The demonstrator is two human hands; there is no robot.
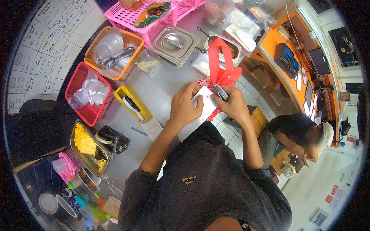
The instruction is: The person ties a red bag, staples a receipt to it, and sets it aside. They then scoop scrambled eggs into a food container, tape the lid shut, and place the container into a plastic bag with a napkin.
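Two hands meet at the bag [221, 57]: the left hand [185, 108] pinches a slip [203, 103] against it, the right hand [234, 106] closes round a stapler [220, 92] over the slip. Stapling seems in hand; the squeeze next calls for the slip held flat

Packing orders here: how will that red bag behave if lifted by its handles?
Likely floppy: the red bag has thin, creased film handles, bent over in a loose loop. Probably light itself, though its contents cannot be seen. On such handles it may swing.
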